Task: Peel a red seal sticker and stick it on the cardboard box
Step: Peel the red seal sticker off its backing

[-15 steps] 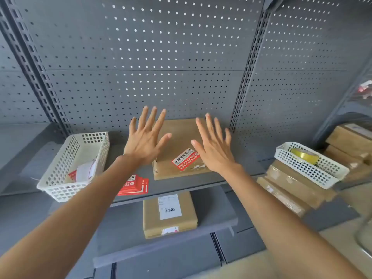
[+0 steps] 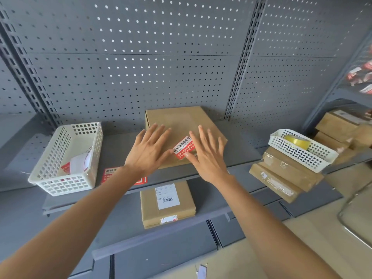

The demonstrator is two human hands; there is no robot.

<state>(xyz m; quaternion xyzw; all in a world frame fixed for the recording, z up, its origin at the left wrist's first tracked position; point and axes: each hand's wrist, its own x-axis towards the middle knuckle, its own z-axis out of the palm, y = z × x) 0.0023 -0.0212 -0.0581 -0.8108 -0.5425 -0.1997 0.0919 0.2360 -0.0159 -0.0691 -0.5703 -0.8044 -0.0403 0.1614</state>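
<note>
Flanking cardboard box (image 2: pixel 181 125): white baskets (image 2: pixel 66 158), sticker sheets (image 2: pixel 109 174).

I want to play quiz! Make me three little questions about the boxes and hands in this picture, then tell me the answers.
1. True or false: a red seal sticker is already on the cardboard box.
2. Which hand's thumb touches the sticker? A) left hand B) right hand
3. Fill in: the yellow tape roll sits in a white ____.

Key: 1 true. 2 B. 3 basket.
</note>
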